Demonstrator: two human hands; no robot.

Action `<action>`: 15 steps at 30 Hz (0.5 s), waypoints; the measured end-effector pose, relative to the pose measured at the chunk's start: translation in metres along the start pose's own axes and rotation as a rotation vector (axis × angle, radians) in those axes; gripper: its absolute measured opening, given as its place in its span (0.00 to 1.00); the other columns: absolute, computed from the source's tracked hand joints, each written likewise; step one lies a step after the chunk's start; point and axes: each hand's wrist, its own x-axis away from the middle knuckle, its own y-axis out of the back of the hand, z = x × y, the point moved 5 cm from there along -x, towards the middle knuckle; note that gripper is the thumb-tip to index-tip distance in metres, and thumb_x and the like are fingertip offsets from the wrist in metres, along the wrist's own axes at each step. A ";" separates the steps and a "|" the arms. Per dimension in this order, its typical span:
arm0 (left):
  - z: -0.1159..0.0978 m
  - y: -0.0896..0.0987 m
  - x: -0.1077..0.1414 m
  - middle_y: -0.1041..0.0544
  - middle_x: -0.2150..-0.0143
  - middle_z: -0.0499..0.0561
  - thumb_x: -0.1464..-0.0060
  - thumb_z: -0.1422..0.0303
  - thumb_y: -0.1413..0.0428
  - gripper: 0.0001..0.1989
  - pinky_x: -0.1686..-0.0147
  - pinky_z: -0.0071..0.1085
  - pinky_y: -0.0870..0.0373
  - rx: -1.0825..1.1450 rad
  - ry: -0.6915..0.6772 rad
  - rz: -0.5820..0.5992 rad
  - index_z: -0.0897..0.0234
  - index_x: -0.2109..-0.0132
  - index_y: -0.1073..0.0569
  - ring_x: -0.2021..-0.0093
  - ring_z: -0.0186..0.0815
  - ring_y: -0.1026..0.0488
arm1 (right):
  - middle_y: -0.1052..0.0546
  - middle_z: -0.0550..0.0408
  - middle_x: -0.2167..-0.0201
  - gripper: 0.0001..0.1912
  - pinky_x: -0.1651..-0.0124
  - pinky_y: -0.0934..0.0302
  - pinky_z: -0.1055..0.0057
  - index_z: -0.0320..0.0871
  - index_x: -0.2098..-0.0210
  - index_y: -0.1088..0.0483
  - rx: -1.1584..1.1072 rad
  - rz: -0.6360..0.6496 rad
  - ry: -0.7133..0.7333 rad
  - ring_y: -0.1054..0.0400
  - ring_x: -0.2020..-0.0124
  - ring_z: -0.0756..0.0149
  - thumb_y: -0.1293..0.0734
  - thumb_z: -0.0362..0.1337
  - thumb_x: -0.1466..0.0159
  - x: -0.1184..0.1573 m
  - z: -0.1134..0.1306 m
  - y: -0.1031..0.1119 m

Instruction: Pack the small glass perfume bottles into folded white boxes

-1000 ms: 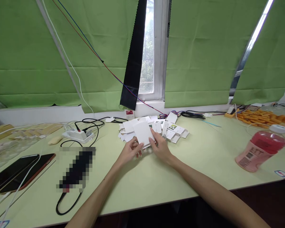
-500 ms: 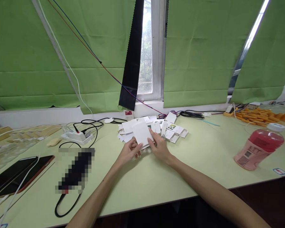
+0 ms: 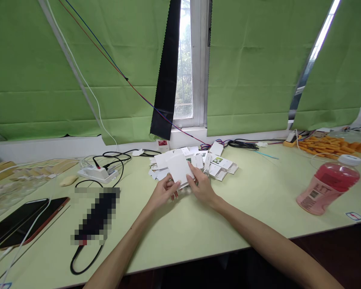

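A flat white box (image 3: 179, 169) is held tilted above the pale green table (image 3: 180, 241). My left hand (image 3: 165, 192) grips its lower left corner, thumb on the face and fingers curled behind. On the right edge, my right hand (image 3: 202, 185) holds the same box with the thumb on its front. Behind and beside it lies a heap of white boxes and papers (image 3: 164, 160), some with green pictures. More flat white boxes (image 3: 221, 162) spread to the right of the heap.
A pink drink bottle (image 3: 329, 184) stands at the right, with orange items (image 3: 325, 146) behind it. To the left are phones (image 3: 33, 220), a power strip (image 3: 98, 173), black cables and a blurred dark object (image 3: 98, 214). Coiled wires (image 3: 243, 144) lie along the wall.
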 end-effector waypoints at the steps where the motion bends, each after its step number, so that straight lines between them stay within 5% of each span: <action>1: 0.001 0.000 0.000 0.27 0.76 0.47 0.43 0.51 0.41 0.24 0.76 0.29 0.32 -0.002 -0.001 -0.001 0.62 0.47 0.28 0.77 0.34 0.28 | 0.25 0.44 0.46 0.30 0.57 0.30 0.61 0.47 0.29 0.46 0.002 0.002 -0.001 0.28 0.54 0.56 0.41 0.38 0.29 0.000 0.000 0.000; 15: -0.003 0.000 0.001 0.27 0.76 0.47 0.42 0.51 0.41 0.24 0.75 0.29 0.32 -0.014 -0.023 -0.016 0.64 0.47 0.28 0.78 0.32 0.30 | 0.30 0.44 0.39 0.32 0.43 0.33 0.55 0.50 0.27 0.53 -0.020 0.082 0.008 0.34 0.40 0.54 0.41 0.39 0.28 0.002 -0.003 -0.004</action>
